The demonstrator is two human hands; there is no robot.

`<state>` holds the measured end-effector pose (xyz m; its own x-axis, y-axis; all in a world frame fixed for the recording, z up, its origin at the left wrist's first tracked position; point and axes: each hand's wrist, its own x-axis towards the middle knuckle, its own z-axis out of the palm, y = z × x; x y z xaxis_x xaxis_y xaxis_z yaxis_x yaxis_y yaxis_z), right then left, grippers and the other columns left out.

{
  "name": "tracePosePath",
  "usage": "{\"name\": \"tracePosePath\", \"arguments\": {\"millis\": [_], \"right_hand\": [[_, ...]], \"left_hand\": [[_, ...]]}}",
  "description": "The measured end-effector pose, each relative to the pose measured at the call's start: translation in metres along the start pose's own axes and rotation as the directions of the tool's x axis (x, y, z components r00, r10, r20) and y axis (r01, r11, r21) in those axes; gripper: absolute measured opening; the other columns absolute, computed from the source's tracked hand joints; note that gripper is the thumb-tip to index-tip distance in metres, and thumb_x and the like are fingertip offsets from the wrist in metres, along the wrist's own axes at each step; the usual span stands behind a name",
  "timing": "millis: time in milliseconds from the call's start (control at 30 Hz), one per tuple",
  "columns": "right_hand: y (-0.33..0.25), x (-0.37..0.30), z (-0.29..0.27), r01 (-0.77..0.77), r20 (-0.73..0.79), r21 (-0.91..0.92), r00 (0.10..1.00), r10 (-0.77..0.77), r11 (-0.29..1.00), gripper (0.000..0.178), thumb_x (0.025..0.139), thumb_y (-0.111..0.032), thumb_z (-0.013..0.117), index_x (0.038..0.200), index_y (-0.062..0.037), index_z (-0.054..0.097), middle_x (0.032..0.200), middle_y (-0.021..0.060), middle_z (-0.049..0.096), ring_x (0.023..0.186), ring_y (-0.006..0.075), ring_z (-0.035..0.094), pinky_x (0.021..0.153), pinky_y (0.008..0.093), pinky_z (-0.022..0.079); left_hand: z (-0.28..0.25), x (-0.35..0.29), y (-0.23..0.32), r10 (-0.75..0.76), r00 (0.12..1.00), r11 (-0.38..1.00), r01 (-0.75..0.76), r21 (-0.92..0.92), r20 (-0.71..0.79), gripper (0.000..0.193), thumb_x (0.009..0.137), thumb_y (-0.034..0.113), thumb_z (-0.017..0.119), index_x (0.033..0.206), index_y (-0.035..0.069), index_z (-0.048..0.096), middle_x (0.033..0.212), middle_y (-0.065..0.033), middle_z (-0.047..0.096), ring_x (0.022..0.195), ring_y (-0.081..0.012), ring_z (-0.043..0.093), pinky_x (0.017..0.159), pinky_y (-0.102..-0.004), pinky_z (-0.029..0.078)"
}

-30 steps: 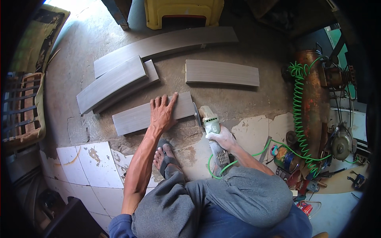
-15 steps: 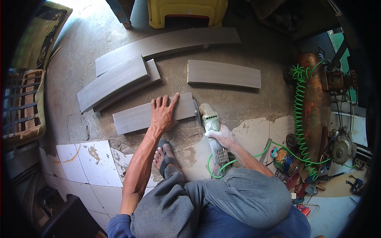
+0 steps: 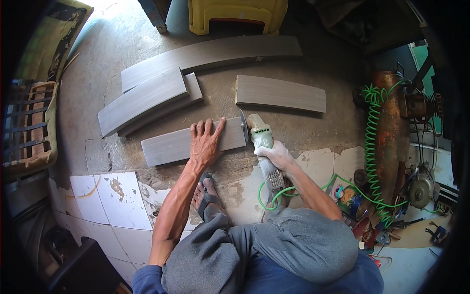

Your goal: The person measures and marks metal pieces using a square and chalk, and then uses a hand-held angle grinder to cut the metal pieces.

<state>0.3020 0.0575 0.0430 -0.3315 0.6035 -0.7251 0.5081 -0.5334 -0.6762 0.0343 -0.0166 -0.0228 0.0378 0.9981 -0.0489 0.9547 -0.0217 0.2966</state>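
A short grey wood-grain board point(image 3: 166, 146) lies on the floor in front of me. My left hand point(image 3: 205, 142) rests flat across it, fingers spread, towards its right end. My right hand point(image 3: 275, 156) is wrapped round the pale green body of an angle grinder point(image 3: 260, 138). The grinder's thin disc point(image 3: 244, 126) stands on edge right at the board's right end; whether it touches I cannot tell. A green cable point(image 3: 327, 184) loops by the grinder's rear and runs to the right.
Beyond lie a long grey board point(image 3: 215, 51), stacked shorter boards point(image 3: 147, 100) and a separate board point(image 3: 281, 93). A yellow stool point(image 3: 238, 10) stands at the far side. On the right are a rusty tank point(image 3: 389, 117), a coiled green hose point(image 3: 370, 157) and scattered tools. My sandalled foot point(image 3: 210, 196) is near the board.
The grinder's disc has moved away from me along the board's right end. My left hand stays flat on the board. The whole view has shifted slightly.
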Motion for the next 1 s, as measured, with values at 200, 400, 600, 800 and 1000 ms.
{"name": "tracePosePath", "arguments": {"millis": [200, 400, 600, 800, 1000], "right_hand": [[-0.008, -0.03, 0.0, 0.021, -0.072, 0.097, 0.997, -0.014, 0.995, 0.045, 0.078, -0.034, 0.081, 0.108, -0.0021, 0.067, 0.088, 0.0068, 0.069, 0.077, 0.016, 0.066, 0.072, 0.0338, 0.053], [0.01, -0.045, -0.011, 0.083, -0.078, 0.19, 0.995, -0.069, 0.978, 0.039, 0.08, -0.029, 0.081, 0.104, -0.0029, 0.067, 0.087, 0.0041, 0.067, 0.074, 0.0137, 0.065, 0.068, 0.0319, 0.054], [0.025, -0.051, -0.012, 0.077, -0.131, 0.256, 0.99, -0.044, 0.964, 0.037, 0.08, -0.029, 0.081, 0.102, -0.0029, 0.068, 0.087, 0.005, 0.067, 0.073, 0.0146, 0.066, 0.066, 0.0325, 0.055], [0.023, -0.059, -0.013, 0.069, -0.105, 0.246, 0.993, -0.044, 0.967, 0.035, 0.08, -0.028, 0.081, 0.1, -0.0027, 0.068, 0.082, 0.0059, 0.067, 0.068, 0.0157, 0.067, 0.063, 0.0324, 0.055], [0.015, -0.064, -0.006, 0.082, -0.069, 0.21, 0.995, -0.069, 0.974, 0.03, 0.08, -0.027, 0.08, 0.094, -0.0035, 0.069, 0.077, 0.0053, 0.067, 0.066, 0.0152, 0.066, 0.062, 0.0323, 0.053]], "left_hand": [[-0.026, 0.003, 0.002, 0.042, 0.992, 0.998, -0.036, -0.05, 0.121, 0.125, 0.062, 0.045, 0.095, 0.166, 0.023, 0.03, 0.147, -0.0205, 0.047, 0.138, -0.0419, 0.042, 0.117, -0.0587, 0.025], [-0.05, 0.033, -0.045, -0.075, 0.865, 0.984, 0.144, -0.103, 0.496, 0.124, 0.053, 0.058, 0.096, 0.158, 0.019, 0.044, 0.141, -0.0211, 0.057, 0.134, -0.0473, 0.049, 0.113, -0.056, 0.036], [-0.034, 0.024, -0.029, 0.002, 0.881, 1.0, 0.0, -0.004, 0.473, 0.105, 0.048, 0.052, 0.098, 0.137, 0.012, 0.059, 0.123, -0.0244, 0.063, 0.124, -0.043, 0.057, 0.101, -0.0521, 0.044], [-0.054, -0.003, -0.007, 0.114, 0.885, 0.993, -0.09, -0.074, 0.451, 0.093, 0.049, 0.041, 0.099, 0.128, 0.016, 0.058, 0.109, -0.0158, 0.073, 0.116, -0.04, 0.06, 0.097, -0.0465, 0.043], [-0.051, -0.019, -0.002, 0.003, 0.997, 0.993, 0.006, 0.115, -0.076, 0.041, 0.085, 0.01, 0.062, 0.123, 0.025, 0.063, 0.103, -0.011, 0.056, 0.103, -0.0317, 0.054, 0.088, -0.0464, 0.037]]}}
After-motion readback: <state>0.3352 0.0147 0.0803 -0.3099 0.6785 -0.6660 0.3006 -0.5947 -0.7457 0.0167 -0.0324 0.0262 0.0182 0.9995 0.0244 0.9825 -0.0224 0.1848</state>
